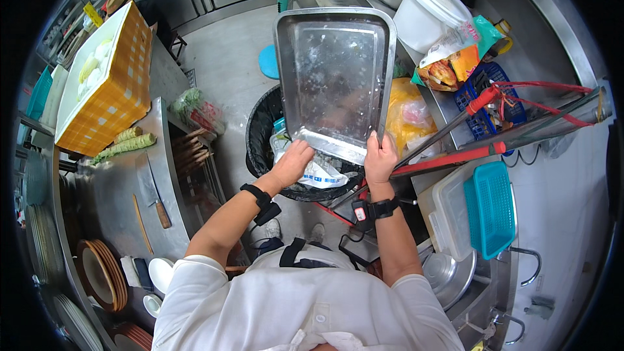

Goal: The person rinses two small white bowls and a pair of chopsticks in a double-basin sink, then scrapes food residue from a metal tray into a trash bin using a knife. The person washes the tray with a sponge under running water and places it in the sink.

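Observation:
A wet rectangular metal tray (336, 73) is tilted over a round bin lined with a black plastic bag (260, 131). My right hand (381, 158) grips the tray's near right corner, thumb over the rim. At the near left corner, the curled fingers of my left hand (292, 162) hold the rim; the thumb there is hidden. Droplets and pale specks dot the tray's bottom. Below it in the bin lie a white plastic bag with blue print (324, 175) and other rubbish, partly covered by the tray.
On the left steel counter (112, 185) lie a cleaver (158, 195) and a stick, beside a yellow-checked box (109, 92). To the right, red-ended poles (453, 160) jut across near a teal basket (490, 209). A white bucket (429, 14) stands on the shelf.

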`<state>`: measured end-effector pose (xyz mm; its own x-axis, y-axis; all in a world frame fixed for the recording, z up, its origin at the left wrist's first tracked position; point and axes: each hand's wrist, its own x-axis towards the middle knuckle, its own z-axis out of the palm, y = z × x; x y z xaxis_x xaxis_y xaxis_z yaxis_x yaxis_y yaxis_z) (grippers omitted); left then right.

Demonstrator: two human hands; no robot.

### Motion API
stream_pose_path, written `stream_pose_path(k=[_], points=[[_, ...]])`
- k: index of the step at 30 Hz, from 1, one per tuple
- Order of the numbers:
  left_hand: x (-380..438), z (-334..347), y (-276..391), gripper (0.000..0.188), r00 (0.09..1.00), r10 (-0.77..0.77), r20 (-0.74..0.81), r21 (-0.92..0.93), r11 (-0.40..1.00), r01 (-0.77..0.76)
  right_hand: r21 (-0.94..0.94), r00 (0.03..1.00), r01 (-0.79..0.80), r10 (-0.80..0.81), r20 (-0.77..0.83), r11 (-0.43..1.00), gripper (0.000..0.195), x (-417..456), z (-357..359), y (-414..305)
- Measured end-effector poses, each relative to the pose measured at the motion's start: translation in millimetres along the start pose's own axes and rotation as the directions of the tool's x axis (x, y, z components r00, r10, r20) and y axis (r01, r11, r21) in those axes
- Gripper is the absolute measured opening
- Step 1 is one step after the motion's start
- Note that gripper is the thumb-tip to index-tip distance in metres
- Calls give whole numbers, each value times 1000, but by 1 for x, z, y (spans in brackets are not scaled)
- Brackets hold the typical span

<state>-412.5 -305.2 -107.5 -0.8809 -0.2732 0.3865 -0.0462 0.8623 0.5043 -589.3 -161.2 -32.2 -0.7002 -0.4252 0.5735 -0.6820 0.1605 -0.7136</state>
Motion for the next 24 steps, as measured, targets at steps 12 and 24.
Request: stream_pose_path(k=[12,24], points=[[16,25,75,54,987,162,-22,210,966,-154,-14,992,-83,81,-96,996,9,-5,18,-4],[-6,28,-2,61,946,-283,-158,293,902,318,15,974,-154,155,-168,988,14,2,-5,7]])
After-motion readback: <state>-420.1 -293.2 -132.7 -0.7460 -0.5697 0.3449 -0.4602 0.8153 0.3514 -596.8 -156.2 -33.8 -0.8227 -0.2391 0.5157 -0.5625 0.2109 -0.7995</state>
